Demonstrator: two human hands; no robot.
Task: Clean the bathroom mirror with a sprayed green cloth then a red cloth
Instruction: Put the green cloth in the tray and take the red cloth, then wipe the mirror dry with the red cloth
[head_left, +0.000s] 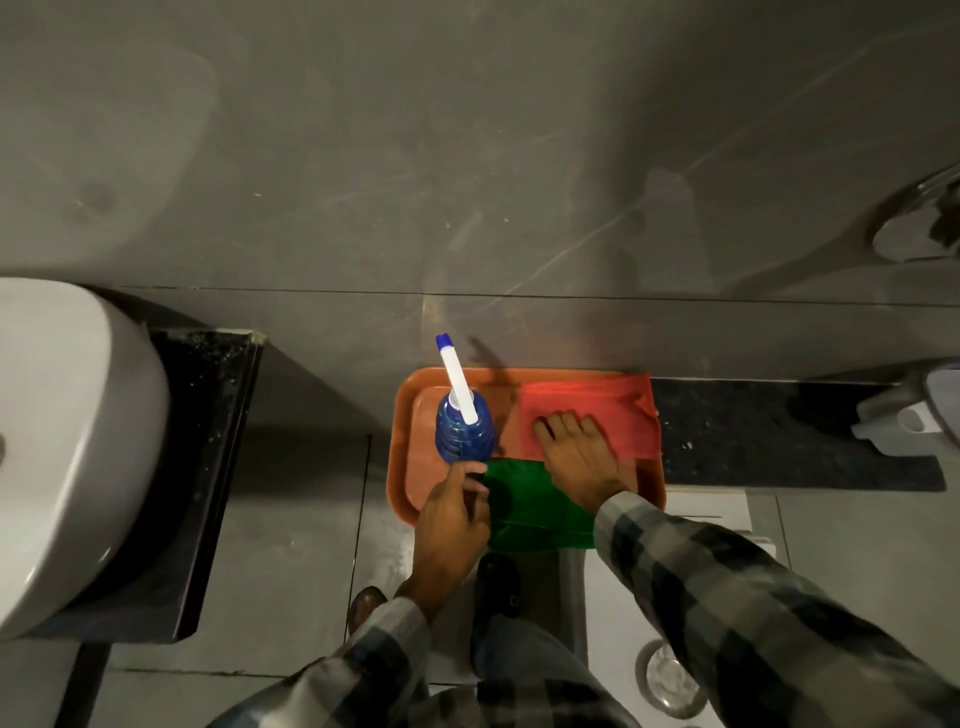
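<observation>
my left hand (451, 519) sits at the near left of the shallow orange plastic tray (402, 415), fingers curled at the base of the ribbed blue plastic cleaner bottle with the long white nozzle (464, 423). i cannot tell whether they grip the bottle or pinch the left edge of the folded green cloth (535, 512), which lies at the tray's near edge and hangs slightly over it. my right hand (574, 449) lies flat and spread, palm down, on the folded red cloth (613, 410) in the tray's far right corner, holding nothing closed.

the green cloth comes first, so the risk i see is lifting the red one by mistake, since my right hand rests on it. the bottle stands tall near the tray's left side, touching or just beside the green cloth; tugging that cloth could tip it. the tray seems to overhang its support at the near edge, so a hard press there might rock it.
</observation>
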